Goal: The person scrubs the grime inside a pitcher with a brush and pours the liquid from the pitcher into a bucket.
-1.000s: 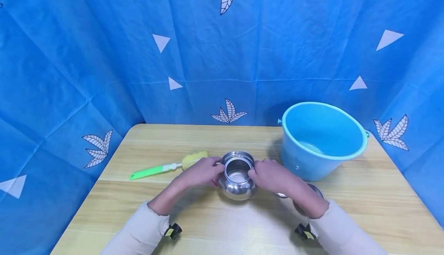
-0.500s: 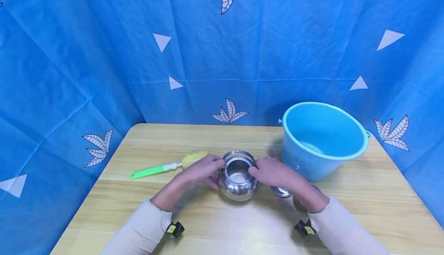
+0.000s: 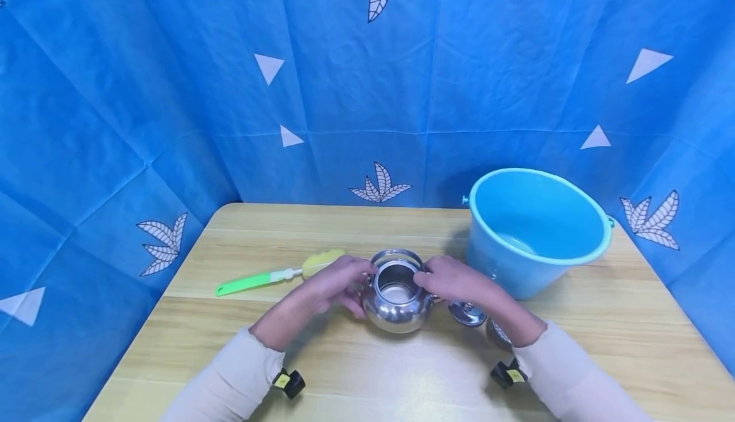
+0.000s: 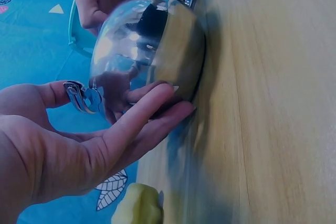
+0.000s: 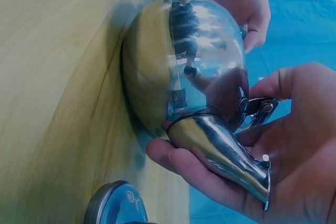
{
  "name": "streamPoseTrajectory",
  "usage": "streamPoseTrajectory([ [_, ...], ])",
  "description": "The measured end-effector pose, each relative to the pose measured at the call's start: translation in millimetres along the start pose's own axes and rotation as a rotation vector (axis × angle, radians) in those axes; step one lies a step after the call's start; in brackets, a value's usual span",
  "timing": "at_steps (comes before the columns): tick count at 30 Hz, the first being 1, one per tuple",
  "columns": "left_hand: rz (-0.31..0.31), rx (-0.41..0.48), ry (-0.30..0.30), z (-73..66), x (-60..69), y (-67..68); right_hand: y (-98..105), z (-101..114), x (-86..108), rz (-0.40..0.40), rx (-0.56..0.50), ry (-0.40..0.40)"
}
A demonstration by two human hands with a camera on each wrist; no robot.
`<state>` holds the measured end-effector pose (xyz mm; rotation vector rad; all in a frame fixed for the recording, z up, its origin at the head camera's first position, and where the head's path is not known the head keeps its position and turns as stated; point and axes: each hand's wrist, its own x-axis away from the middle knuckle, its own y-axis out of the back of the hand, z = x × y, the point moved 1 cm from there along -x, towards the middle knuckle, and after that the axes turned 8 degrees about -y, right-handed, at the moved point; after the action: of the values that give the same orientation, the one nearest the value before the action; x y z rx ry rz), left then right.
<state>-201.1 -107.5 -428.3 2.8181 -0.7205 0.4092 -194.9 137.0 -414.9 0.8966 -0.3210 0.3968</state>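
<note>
A shiny steel teapot (image 3: 397,307) stands upright on the table, its round mouth uncovered. My left hand (image 3: 339,281) holds its left side; in the left wrist view, the thumb is at a metal handle bracket (image 4: 81,97) and the fingers lie along the belly. On the other side my right hand (image 3: 456,281) grips the pot, the fingers curled under the spout (image 5: 220,153) and the thumb by the second bracket (image 5: 257,109). Beside the right forearm lies a round metal lid (image 3: 467,313) with a knob. Another round metal piece (image 3: 498,334) is partly hidden by that arm.
A light blue bucket (image 3: 517,275) stands at the back right, close behind the right hand. Left of the pot lies a sponge brush (image 3: 252,283) with a green handle and yellow head. Blue patterned cloth (image 3: 367,90) hangs behind the wooden table (image 3: 367,384).
The teapot has shifted slightly right and seems turned a little, with part of the spout now showing under my right hand. My left fingers have spread lower along the pot. More of the lid shows.
</note>
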Motion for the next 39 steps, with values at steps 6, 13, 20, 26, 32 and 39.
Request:
streamPoseTrajectory([
  [6,-0.002,0.001,-0.005,0.3,1.0,-2.3,2,-2,4.3,0.023,-0.038,0.002],
  [13,-0.006,0.013,-0.016,-6.2,4.5,-2.0,11,-1,12.0,0.057,-0.083,0.018],
  [20,-0.002,0.019,-0.009,-18.4,10.4,-0.1,24,2,21.3,0.092,-0.158,0.025],
  [26,0.013,-0.007,-0.03,-32.6,13.8,1.2,37,9,29.9,0.12,-0.219,0.075],
  [32,0.044,-0.002,-0.047,-49.8,17.0,1.6,51,16,39.2,0.115,-0.222,0.085],
  [39,0.089,-0.012,-0.073,-67.4,21.6,1.1,66,20,50.8,0.123,-0.207,0.105],
])
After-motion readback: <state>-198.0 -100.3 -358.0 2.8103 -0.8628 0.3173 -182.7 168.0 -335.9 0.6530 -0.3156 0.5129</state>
